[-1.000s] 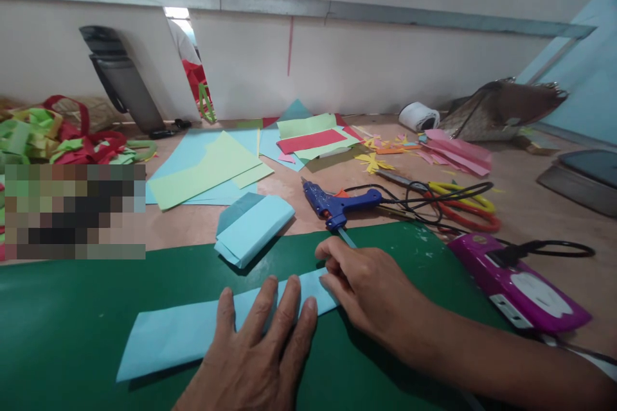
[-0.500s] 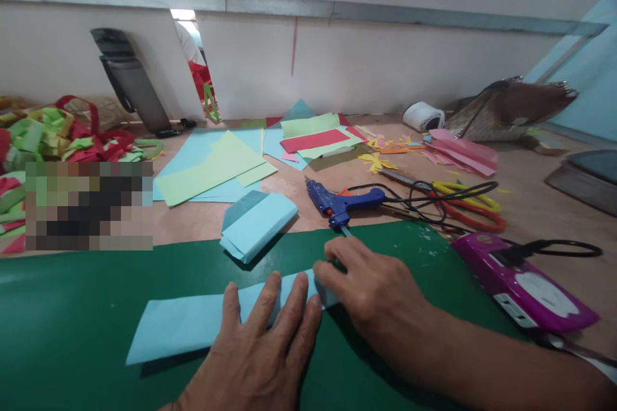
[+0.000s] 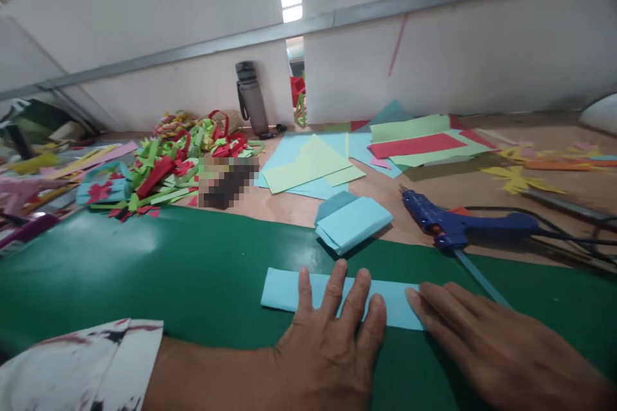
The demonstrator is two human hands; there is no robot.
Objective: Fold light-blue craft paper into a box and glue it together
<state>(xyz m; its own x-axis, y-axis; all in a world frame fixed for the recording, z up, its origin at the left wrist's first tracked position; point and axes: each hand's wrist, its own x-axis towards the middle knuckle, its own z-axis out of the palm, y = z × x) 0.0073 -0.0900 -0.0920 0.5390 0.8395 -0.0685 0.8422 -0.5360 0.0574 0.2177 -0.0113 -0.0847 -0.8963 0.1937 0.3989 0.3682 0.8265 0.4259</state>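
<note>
A folded strip of light blue paper (image 3: 282, 289) lies on the green mat (image 3: 193, 257) in front of me. My left hand (image 3: 332, 327) presses down on its middle, palm low and fingers spread. At the strip's right end, my right hand (image 3: 482, 327) has its fingers together on the paper, with the fingertips partly hidden. Just beyond the strip lies another folded light blue paper (image 3: 357, 223). A blue glue gun (image 3: 463, 221) rests behind my right hand, and a glue stick (image 3: 482, 276) sticks out of its back.
Green, red and blue paper sheets (image 3: 308, 167) lie at the back. Cut paper scraps (image 3: 164, 173) are heaped on the left beside a grey bottle (image 3: 253, 103). Yellow paper pieces (image 3: 518, 178) and scissors (image 3: 569, 200) lie on the right, near the black cord (image 3: 573, 239).
The view has swung left, bringing the scrap heap further in. The blue strip looks narrower and shorter. My right hand has gone from a curled grip to straighter fingers at its end.
</note>
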